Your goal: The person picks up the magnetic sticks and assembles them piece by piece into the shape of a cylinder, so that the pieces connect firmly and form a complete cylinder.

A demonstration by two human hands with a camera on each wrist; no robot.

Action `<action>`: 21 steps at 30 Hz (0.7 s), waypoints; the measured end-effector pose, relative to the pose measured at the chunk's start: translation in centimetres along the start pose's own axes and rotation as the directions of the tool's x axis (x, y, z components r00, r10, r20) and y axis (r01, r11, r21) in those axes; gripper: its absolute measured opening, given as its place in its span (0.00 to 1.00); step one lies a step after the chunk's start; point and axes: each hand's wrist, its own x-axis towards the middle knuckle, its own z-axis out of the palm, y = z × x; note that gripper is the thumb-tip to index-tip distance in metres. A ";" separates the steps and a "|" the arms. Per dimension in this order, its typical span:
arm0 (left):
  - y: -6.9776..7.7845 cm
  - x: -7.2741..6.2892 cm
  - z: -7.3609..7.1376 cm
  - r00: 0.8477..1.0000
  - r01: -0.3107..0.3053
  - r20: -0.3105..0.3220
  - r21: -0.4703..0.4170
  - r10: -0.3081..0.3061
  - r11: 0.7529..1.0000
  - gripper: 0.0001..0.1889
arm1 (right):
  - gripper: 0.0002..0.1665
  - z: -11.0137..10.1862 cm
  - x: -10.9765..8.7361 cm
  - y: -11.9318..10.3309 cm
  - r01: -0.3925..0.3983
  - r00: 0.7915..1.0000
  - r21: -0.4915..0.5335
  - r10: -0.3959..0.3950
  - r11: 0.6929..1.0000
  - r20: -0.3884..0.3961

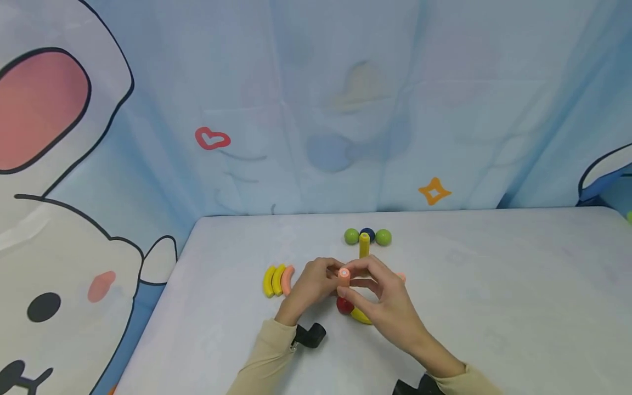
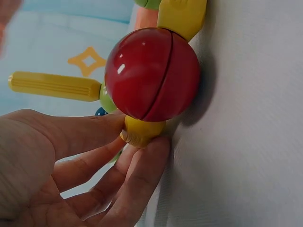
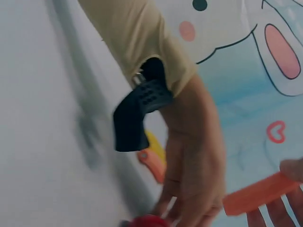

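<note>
Above a red ball (image 1: 345, 305), my right hand (image 1: 387, 302) pinches a straight orange rod (image 1: 344, 280) between thumb and fingers. The rod stands roughly upright, with a round pale disc at its top end; the right wrist view shows this orange rod (image 3: 258, 195) along its length. My left hand (image 1: 314, 282) is at the ball's left. In the left wrist view its thumb and fingers grip a yellow piece (image 2: 140, 131) against the red ball (image 2: 149, 75). Another yellow curved piece (image 1: 361, 316) meets the ball on its other side. My hands partly hide these parts.
Behind my hands stands an upright yellow rod (image 1: 364, 245). Farther back are a dark blue ball (image 1: 368, 232) and two green balls (image 1: 351, 236). Left lie two yellow curved pieces (image 1: 269, 281) and an orange one (image 1: 287, 280). A printed curtain (image 1: 316, 181) borders the white table (image 1: 513, 285).
</note>
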 end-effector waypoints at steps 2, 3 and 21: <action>0.0 0.0 0.0 1.000 -0.005 -0.003 0.004 0.005 1.000 0.14 | 0.19 0.4 -0.3 0.7 -0.039 0.999 -0.008 0.039 0.999 -0.031; 0.0 0.0 -0.1 1.000 -0.005 -0.003 0.009 0.005 1.000 0.14 | 0.18 0.6 -0.4 0.9 -0.058 0.997 -0.015 0.057 0.998 -0.047; -0.3 0.4 -0.2 1.000 0.012 0.004 0.056 -0.012 0.998 0.13 | 0.21 1.2 -0.5 3.0 -0.142 0.989 -0.072 0.138 0.987 -0.052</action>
